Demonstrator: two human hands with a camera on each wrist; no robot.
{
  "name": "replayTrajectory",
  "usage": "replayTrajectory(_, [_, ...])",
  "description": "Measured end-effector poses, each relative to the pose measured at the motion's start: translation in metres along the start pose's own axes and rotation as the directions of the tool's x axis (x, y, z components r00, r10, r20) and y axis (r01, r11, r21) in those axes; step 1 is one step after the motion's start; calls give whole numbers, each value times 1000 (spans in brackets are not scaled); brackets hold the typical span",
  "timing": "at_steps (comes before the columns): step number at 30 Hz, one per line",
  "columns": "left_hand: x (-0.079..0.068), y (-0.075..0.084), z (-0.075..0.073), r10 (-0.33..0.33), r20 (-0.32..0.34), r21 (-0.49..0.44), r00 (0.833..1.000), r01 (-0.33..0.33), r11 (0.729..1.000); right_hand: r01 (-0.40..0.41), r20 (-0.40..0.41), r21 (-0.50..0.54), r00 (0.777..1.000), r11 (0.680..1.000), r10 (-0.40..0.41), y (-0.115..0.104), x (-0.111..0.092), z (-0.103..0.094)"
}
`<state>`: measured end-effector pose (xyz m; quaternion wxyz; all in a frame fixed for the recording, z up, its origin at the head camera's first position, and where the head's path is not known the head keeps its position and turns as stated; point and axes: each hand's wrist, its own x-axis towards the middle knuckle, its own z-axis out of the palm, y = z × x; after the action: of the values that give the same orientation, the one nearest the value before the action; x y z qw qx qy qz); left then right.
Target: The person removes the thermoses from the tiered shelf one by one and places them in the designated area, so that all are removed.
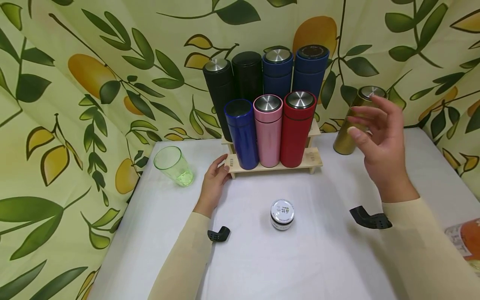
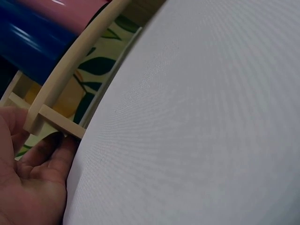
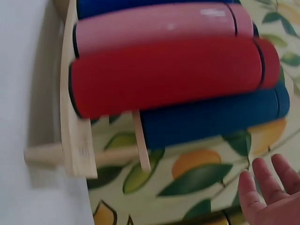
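A two-tier wooden rack (image 1: 275, 166) bears several thermos bottles. On its lower shelf stand a blue thermos (image 1: 242, 137), a pink thermos (image 1: 268, 133) and a red thermos (image 1: 298, 133); black and navy ones fill the upper shelf. My left hand (image 1: 213, 183) grips the rack's left end, thumb at the shelf and fingers curled below it in the left wrist view. Raised over the table's right side, my right hand (image 1: 384, 146) holds nothing, its fingers loosely bent. It overlaps a gold thermos (image 1: 343, 135) in the head view. The right wrist view shows its fingers (image 3: 267, 180) apart, beyond the rack's end.
A green-tinted clear glass (image 1: 174, 166) stands left of the rack. In front of the rack is a small white-lidded jar (image 1: 282, 213). An orange-and-white labelled container (image 1: 466, 239) shows at the right edge. Leaf-patterned cloth (image 1: 112, 33) hangs behind the white table (image 1: 247, 258).
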<state>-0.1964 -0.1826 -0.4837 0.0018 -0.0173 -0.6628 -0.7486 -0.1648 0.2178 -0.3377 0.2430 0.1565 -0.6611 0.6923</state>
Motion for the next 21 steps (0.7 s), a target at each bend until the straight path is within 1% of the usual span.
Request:
replayTrajectory(5, [0,0,0,2,1,-8,1000,-2,1000,-22,101,-67,994,997,29,3,-3,19])
replayTrajectory(8, [-1,1,0,1,2,1,1000,-1,1000,-45,145,-85,988,995,57,11,-5,31])
replayTrajectory(12, [-1,1,-1,3,4,9,1000,-3,1000,-76,187,-136,977,988,101,25,-6,46])
replayTrajectory(17, [-1,2,-1,5,6,7,1000,-5,1000,-133,185,-152,970,979,160,38,-5,59])
replayTrajectory(21, [-1,2,-1,-1,4,6,1000,1,1000,-163,171,-152,967,975,189,46,-2,66])
